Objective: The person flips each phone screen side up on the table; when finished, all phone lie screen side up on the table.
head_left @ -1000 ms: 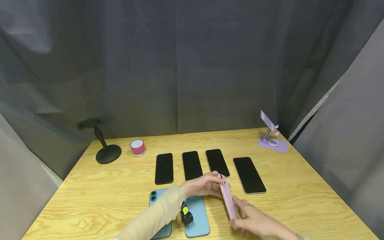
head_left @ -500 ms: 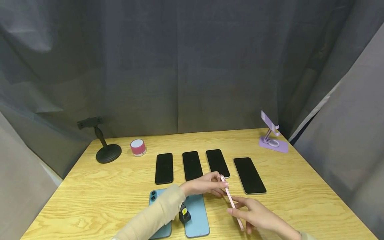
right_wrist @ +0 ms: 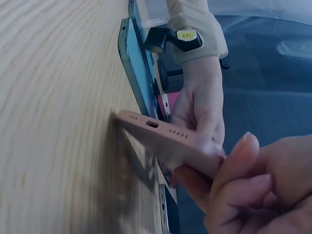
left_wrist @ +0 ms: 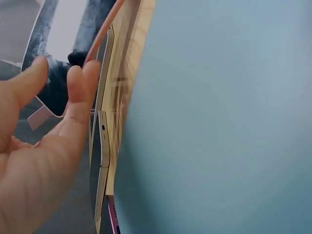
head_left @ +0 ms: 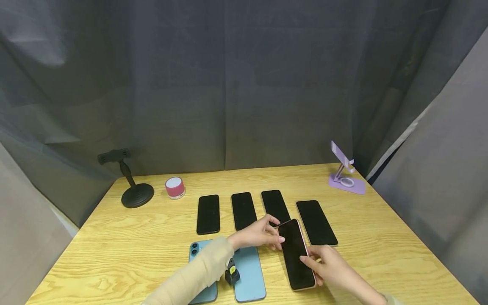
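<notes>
A pink phone (head_left: 295, 258), black screen facing up, is held between both hands, close over the wooden table. My left hand (head_left: 257, 234) is at its upper left corner, thumb over the screen's edge and fingers at the rim. My right hand (head_left: 331, 264) pinches the phone's right edge, thumb on the screen and fingers behind. In the right wrist view the phone (right_wrist: 165, 139) is tilted, its charging port towards the camera. Below my left sleeve lie two blue phones, one (head_left: 249, 275) beside the other (head_left: 206, 294), backs up and partly covered by the arm.
Several dark phones lie screen up in a row, including the leftmost (head_left: 208, 214) and rightmost (head_left: 317, 222). A black stand (head_left: 137, 195) and pink speaker (head_left: 175, 188) stand back left. A purple phone stand (head_left: 347, 183) is back right. Grey curtains (head_left: 225, 84) surround the wooden table (head_left: 126, 254).
The pink phone has turned over, from its pink back through edge-on to its black screen facing up. My right hand has shifted slightly right with its edge; the left stays near the top corner.
</notes>
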The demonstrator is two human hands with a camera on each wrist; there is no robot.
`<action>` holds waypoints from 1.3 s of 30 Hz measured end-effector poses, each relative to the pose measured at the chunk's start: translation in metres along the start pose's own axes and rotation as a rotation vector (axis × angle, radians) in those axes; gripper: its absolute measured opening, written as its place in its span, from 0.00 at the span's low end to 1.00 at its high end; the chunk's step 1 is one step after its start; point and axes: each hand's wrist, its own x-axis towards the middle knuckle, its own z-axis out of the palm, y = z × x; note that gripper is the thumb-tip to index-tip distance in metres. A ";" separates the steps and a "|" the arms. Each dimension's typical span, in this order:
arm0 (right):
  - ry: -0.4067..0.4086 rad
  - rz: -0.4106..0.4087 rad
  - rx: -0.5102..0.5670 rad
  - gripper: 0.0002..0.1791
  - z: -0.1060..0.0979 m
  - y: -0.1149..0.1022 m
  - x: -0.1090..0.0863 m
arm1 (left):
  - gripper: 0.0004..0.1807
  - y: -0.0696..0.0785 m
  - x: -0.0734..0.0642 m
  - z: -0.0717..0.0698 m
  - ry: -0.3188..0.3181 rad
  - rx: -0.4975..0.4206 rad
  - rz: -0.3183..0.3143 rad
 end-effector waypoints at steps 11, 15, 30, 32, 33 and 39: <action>0.066 0.016 -0.067 0.09 0.004 0.008 0.001 | 0.24 -0.004 0.001 -0.003 0.076 0.062 0.013; 0.074 0.033 -0.068 0.16 0.005 0.009 0.001 | 0.24 -0.004 0.000 -0.003 0.095 0.086 0.010; 0.148 0.100 -0.086 0.32 0.004 0.015 0.008 | 0.23 -0.005 -0.003 -0.005 0.120 0.104 0.018; 0.163 0.114 -0.111 0.32 0.005 0.015 0.009 | 0.23 -0.006 -0.003 -0.005 0.134 0.098 0.009; 0.170 0.121 -0.121 0.32 0.006 0.016 0.010 | 0.23 -0.007 -0.002 -0.004 0.141 0.090 0.005; 0.154 0.155 -0.114 0.34 0.008 0.022 0.013 | 0.22 -0.010 0.001 -0.002 0.148 0.083 -0.025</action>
